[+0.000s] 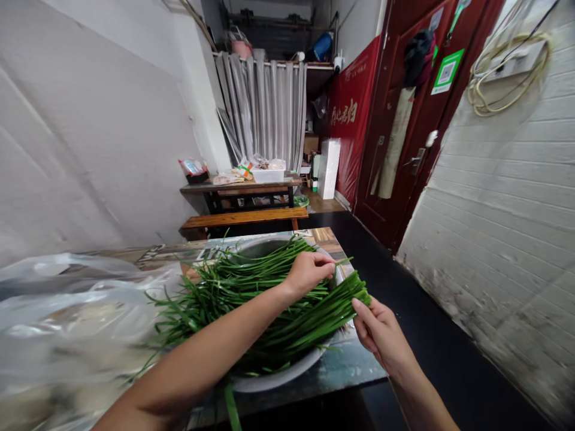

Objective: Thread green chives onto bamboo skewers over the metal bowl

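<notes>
A heap of long green garlic chives [251, 281] fills a round metal basin [287, 378], their leafy tips hanging over its left side. My right hand [381, 332] grips the cut ends of a bunch of chives [314, 317] at the basin's right rim. Above that bunch, my left hand [312, 272] reaches across the heap, thumb and forefinger pinched on a single chive stalk [345, 261]. My left forearm covers part of the heap and of the basin.
The basin stands on a patterned table [354, 362]. Clear plastic bags [90, 329] lie at the left. Beyond are a wooden bench [245, 217] and another table [242, 186] bearing a white container [268, 175]. A red door [395, 137] and a white brick wall [503, 197] are on the right.
</notes>
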A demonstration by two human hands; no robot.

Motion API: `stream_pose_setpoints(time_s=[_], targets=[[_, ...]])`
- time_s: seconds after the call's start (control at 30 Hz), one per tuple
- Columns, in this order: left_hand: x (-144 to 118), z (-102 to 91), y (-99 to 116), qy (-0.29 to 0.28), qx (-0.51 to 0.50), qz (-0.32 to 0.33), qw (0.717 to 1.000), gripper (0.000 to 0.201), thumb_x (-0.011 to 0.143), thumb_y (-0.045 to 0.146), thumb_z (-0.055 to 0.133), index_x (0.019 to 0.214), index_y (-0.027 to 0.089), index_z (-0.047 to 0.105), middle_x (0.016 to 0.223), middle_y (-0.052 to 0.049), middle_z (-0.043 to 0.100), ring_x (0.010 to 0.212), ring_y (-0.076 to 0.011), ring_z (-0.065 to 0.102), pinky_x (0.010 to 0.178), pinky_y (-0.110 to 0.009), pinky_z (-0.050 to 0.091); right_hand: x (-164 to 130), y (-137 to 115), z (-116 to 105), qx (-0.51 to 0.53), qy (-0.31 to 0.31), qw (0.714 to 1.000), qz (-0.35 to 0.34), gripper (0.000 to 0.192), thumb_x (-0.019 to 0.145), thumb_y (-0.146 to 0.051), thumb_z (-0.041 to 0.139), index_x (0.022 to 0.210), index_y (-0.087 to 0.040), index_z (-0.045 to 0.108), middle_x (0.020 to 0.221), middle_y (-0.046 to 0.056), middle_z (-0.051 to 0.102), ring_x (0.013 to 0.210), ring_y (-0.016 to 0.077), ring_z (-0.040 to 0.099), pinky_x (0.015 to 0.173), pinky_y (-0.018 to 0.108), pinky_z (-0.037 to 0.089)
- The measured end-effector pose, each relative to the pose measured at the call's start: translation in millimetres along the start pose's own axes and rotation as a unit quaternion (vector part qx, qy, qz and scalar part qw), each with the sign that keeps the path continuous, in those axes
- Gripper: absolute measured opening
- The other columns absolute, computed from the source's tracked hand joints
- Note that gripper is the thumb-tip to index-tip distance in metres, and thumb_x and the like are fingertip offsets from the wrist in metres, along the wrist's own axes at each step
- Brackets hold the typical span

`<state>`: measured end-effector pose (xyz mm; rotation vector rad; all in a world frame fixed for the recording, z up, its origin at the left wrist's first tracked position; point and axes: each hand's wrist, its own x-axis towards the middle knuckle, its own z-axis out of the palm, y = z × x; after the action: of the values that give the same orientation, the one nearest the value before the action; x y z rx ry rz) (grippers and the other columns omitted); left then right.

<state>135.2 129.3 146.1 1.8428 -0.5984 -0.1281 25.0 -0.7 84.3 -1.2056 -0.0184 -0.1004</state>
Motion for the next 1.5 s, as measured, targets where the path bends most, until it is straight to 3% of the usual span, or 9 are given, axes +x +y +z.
stream_pose_setpoints(time_s=[0.63,0.9,1.27,1.37,1.5], targets=[[-7.5,2.9,3.3,0.007,-0.023,-0.030,0.999,0.021,0.065,0.021,0.060,0.081,0.010,0.068,0.069,-0.004,0.066,0.058,-0.0116,0.059,0.060,-0.022,0.048,-2.9,0.6,1.1,0.020,0.003,1.000,0.005,0.030,0.081,-0.041,0.054,0.066,-0.018,0.042,0.039,-0.011,0.042,0.025,0.0002,0.020,0.028,0.015,0.011],[-7.5,1.9,-0.7,0.016,0.003,0.022,1.000,0.023,0.068,0.022,0.060,0.086,0.011,0.069,0.084,-0.006,0.069,0.076,-0.0151,0.062,0.072,-0.023,0.048,-3.2,2.2,0.8,0.024,0.004,1.000,0.007,0.031,0.082,-0.040,0.054,0.065,-0.018,0.042,0.039,-0.011,0.041,0.025,0.0000,0.020,0.028,0.014,0.011],[-8.4,1.0,-1.2,0.030,0.068,0.071,0.995,0.018,0.071,0.022,0.058,0.082,0.014,0.070,0.082,-0.005,0.070,0.076,-0.0153,0.063,0.075,-0.024,0.048,-2.5,6.1,2.6,0.028,0.006,0.999,0.015,0.032,0.079,-0.042,0.056,0.065,-0.018,0.042,0.038,-0.011,0.040,0.024,0.0003,0.019,0.027,0.014,0.010],[-14.6,5.1,-2.2,0.007,0.085,0.094,0.992,0.018,0.073,0.021,0.057,0.082,0.014,0.071,0.083,-0.005,0.070,0.077,-0.0149,0.063,0.075,-0.023,0.047,-1.6,6.8,4.4,0.031,0.009,0.999,0.014,0.032,0.080,-0.042,0.056,0.065,-0.018,0.042,0.038,-0.011,0.040,0.025,0.0005,0.019,0.028,0.015,0.009],[-23.1,4.0,-4.1,-0.084,0.092,0.086,0.989,0.024,0.074,0.020,0.054,0.092,0.015,0.069,0.089,-0.004,0.069,0.081,-0.0146,0.063,0.077,-0.022,0.047,-3.5,7.2,6.3,0.026,0.021,0.999,-0.001,0.025,0.081,-0.040,0.055,0.073,-0.018,0.046,0.038,-0.011,0.037,0.026,0.0012,0.017,0.029,0.015,0.008]])
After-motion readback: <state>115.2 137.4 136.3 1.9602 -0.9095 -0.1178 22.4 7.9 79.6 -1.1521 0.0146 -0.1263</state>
